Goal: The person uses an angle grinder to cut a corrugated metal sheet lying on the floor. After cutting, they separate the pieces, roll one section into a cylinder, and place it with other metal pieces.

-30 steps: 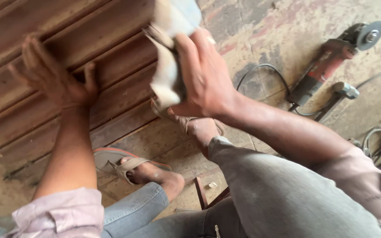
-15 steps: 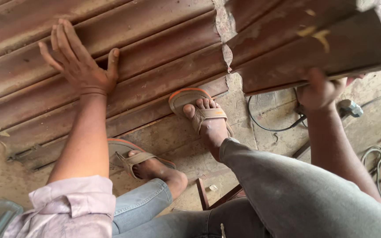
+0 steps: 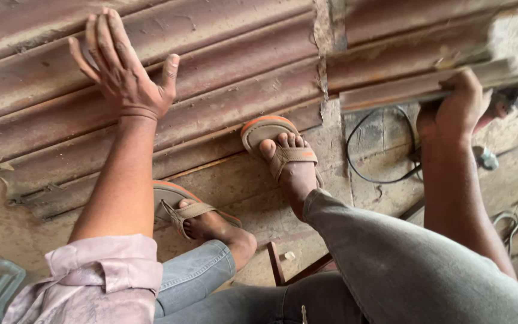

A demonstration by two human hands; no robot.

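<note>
Left hand (image 3: 124,69) lies flat, fingers spread, steadying the ribbed sheet (image 3: 223,90); right hand (image 3: 457,108), fingers wrapped, lifts a cut-off strip (image 3: 403,90) beside it.

Rust-brown ribbed metal sheet (image 3: 229,78), streaked with grey. Tan sandals (image 3: 283,150) with orange edging. Grey trousers (image 3: 403,270) right, blue jeans (image 3: 193,276) near left. Pale pink sleeve (image 3: 103,276). Black cable (image 3: 379,150) on dusty beige floor (image 3: 235,186).
</note>
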